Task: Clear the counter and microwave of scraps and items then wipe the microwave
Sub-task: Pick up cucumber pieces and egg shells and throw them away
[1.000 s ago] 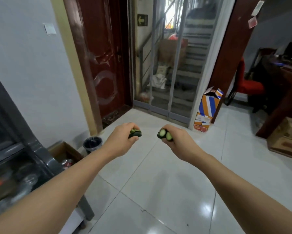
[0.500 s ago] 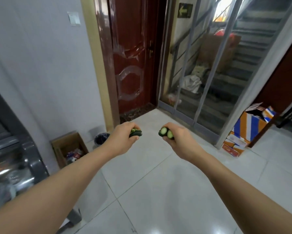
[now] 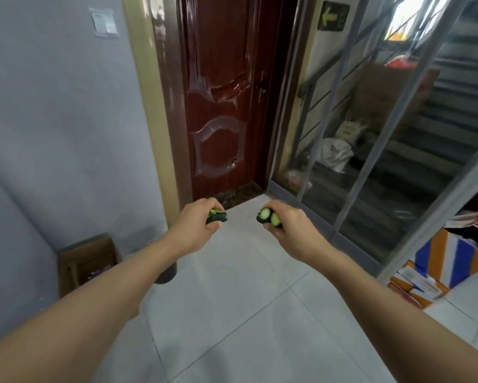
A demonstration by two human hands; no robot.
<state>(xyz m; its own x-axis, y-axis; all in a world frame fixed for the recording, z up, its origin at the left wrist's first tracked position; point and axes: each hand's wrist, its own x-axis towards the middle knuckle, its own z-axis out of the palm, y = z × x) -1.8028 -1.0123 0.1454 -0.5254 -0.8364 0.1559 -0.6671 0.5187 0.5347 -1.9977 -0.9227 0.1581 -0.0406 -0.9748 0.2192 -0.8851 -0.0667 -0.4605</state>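
Observation:
My left hand is shut on dark green cucumber pieces that poke out past the fingers. My right hand is shut on more cucumber pieces, two pale cut faces showing. Both arms are held out in front of me over the white tiled floor, hands a short gap apart. A dark waste bin stands on the floor by the wall, mostly hidden behind my left forearm. Neither the counter nor the microwave is in view.
An open cardboard box sits against the grey wall at the left. A dark red door is straight ahead, with a glass partition to its right. An orange, blue and white carton stands at the right.
The view has swung left and moved closer to the door and wall; the box and bin are nearer, and the grey cabinet has left the view. Both hands still grip the cucumber pieces.

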